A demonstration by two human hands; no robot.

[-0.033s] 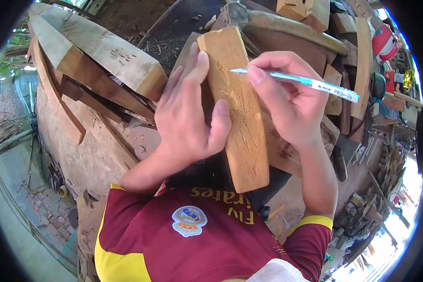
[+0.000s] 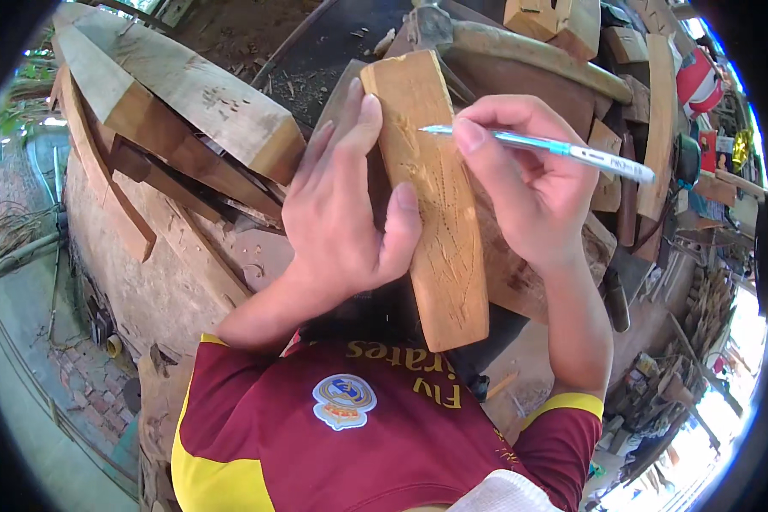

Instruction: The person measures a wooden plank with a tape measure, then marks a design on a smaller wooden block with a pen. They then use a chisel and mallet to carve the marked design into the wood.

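Note:
A long wooden block, light brown with lines and small marks carved or drawn on its face, lies tilted in front of me. My left hand holds it from the left, with the fingers along that edge and the thumb on its face. In my right hand is a pen with a white and light blue barrel, pinched between thumb and fingers. The pen's tip is at the upper part of the block's face; whether it touches the wood is hard to tell.
Thick timber pieces lie at the far left on a large wooden surface. A mallet-like tool with a long wooden handle rests at the back. Wood offcuts crowd the right, near a red and white object.
The pen has turned a little in my right fingers and its back end sits slightly lower. The block's far end has dipped very slightly. My left hand keeps its hold.

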